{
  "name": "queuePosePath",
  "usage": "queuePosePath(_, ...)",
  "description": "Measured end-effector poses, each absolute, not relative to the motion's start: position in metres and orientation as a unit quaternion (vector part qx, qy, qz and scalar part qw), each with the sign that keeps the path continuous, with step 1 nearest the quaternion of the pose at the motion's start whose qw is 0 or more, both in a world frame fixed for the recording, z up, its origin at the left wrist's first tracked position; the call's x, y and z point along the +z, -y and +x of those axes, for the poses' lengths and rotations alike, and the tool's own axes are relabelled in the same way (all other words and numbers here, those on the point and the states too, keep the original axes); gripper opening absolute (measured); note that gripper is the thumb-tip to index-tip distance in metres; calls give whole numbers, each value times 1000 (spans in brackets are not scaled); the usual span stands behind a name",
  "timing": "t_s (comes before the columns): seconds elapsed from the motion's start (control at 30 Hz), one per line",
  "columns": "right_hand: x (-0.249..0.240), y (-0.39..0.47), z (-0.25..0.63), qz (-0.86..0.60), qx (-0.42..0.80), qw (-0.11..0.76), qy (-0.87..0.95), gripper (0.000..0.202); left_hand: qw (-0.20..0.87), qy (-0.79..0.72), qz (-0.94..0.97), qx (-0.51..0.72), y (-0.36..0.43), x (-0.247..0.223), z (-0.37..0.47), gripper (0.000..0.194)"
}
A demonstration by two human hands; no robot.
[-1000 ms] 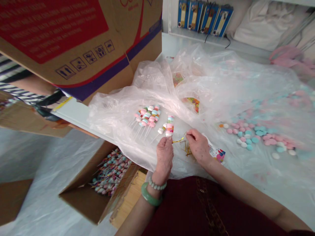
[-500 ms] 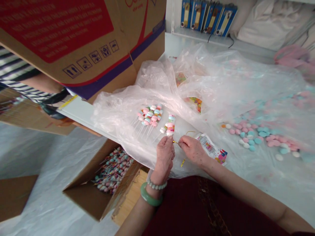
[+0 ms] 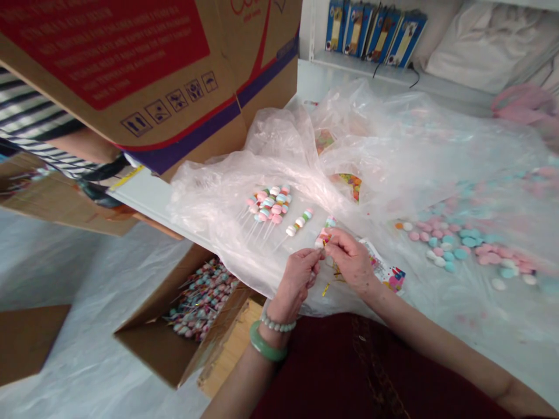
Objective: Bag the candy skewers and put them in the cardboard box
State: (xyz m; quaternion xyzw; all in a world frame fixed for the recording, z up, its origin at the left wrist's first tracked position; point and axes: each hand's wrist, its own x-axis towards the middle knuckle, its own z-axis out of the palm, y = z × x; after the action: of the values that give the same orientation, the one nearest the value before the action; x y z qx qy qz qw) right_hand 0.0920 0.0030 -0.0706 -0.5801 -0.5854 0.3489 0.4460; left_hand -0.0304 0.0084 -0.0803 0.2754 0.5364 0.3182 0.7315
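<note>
My left hand [image 3: 300, 273] is closed on the lower end of a wrapped candy skewer [image 3: 324, 237], in the middle of the view. My right hand [image 3: 350, 261] pinches the same skewer from the right, its fingertips touching the wrapper. To the left, one bare candy skewer [image 3: 300, 223] lies on the plastic sheet, and beyond it is a pile of candy skewers [image 3: 269, 202] with white sticks. Gold twist ties [image 3: 325, 288] lie just below my right hand. A printed wrapper [image 3: 393, 278] lies partly behind my right wrist.
Clear plastic sheeting [image 3: 393, 139] covers much of the table, with loose candies [image 3: 445, 244] at right. A large carton [image 3: 174, 70] stands back left, near a person's striped sleeve [image 3: 39, 122]. Below left, an open box [image 3: 152, 343] holds many skewers.
Both hands have moved slightly right with the wrapped skewer. My right hand has come up against it, and the bare skewer beside it shows more fully. The camera view has shifted a little.
</note>
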Motion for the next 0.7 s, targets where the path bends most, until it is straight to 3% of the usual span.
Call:
queuePosePath(0.13, -74, -1, 93, -562, 336, 401, 641, 13, 739, -525, 264, 330, -8, -86, -30, 21)
queuePosePath(0.37, -90, 2, 99, -574, 235, 334, 709, 26, 732, -512, 313, 324, -8, -84, -32, 17)
queuePosePath(0.7, -90, -5, 102, -543, 323, 346, 693, 31, 720, -505, 291, 378, -7, -83, -30, 33)
